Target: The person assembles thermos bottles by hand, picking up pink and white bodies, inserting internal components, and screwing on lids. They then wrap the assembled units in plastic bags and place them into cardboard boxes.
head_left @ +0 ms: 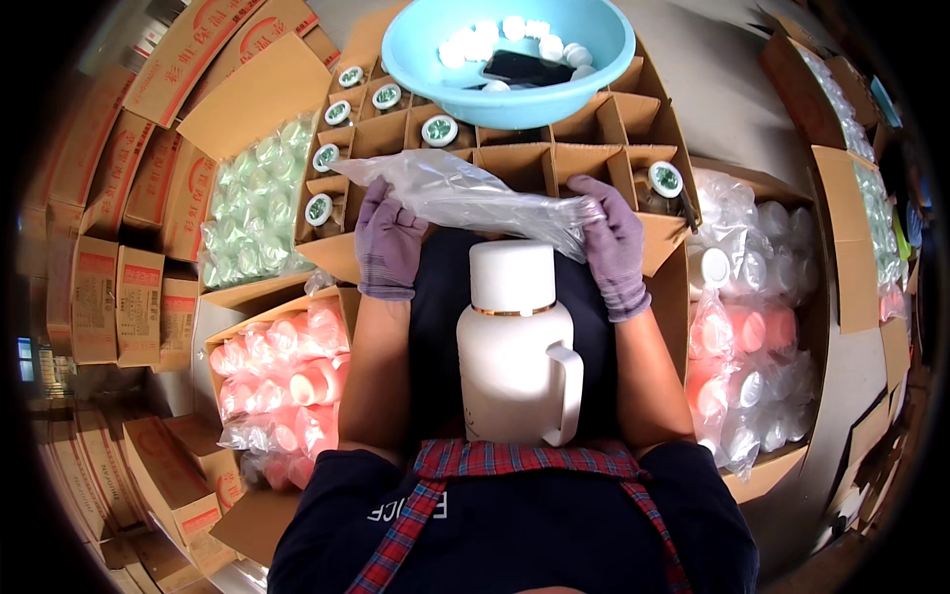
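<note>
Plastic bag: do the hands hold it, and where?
Yes. Both gloved hands hold the clear bag: left hand at its left end, right hand at its right end.

- There is one view only, from a camera worn on the person's head, looking steeply down over the chest and lap.
- It sits close: the person's dark top and plaid collar fill the lower edge, and both forearms come up from there toward the middle.
- The gloved left hand (388,243) and right hand (614,243) lie near the picture's centre, just above a white jug (515,346) on the lap.
- Facing forward and down, the view reaches a divided cardboard box (515,158) and a blue basin (510,49) at the top edge.
- The fisheye lens bends the stacked cartons (119,228) along the left rim and darkens the corners.
- No second view shares the scene.
</note>
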{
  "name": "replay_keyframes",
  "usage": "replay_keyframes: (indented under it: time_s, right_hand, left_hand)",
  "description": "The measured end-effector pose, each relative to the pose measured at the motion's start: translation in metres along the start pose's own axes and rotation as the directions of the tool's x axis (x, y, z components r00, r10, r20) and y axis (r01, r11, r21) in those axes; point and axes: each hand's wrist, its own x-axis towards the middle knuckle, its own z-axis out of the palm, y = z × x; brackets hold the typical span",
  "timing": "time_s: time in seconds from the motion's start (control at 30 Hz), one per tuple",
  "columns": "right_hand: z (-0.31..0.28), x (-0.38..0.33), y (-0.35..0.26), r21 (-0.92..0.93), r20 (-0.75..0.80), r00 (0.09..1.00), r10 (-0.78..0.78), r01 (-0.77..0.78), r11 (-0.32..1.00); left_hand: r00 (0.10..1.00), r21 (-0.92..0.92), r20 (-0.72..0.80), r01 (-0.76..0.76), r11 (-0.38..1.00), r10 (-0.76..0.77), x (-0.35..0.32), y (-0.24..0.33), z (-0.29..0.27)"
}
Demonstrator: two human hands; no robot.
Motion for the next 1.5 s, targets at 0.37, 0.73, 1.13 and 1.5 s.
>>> replay_keyframes:
  time_s: [0.37, 0.73, 1.13, 1.5]
  right_hand:
    - [-0.027, -0.065, -0.08, -0.11, 0.348, 0.936, 0.056, -0.019, 0.994]
    - [-0.027, -0.099, -0.111, -0.319, 0.227, 0.97, -0.086, 0.158, 0.935]
    - [-0.082, -0.177, -0.13, -0.181, 0.837, 0.466, 0.288, -0.26, 0.948]
    - [-0.15, -0.192, -0.125, -0.348, 0.755, 0.423, 0.501, -0.389, 0.853]
  left_hand:
    - [0.775, 0.731, 0.629, -0.559, 0.391, -0.067, -0.103, 0.053, 0.02]
    - [0.475, 0.53, 0.838, -0.593, -0.607, 0.269, -0.088, 0.029, 0.014]
    - [0.629, 0.626, 0.776, -0.756, 0.192, -0.055, -0.203, 0.111, -0.026]
    - [-0.097, -0.231, 0.508, -0.973, -0.027, -0.856, -0.176, 0.082, 0.131]
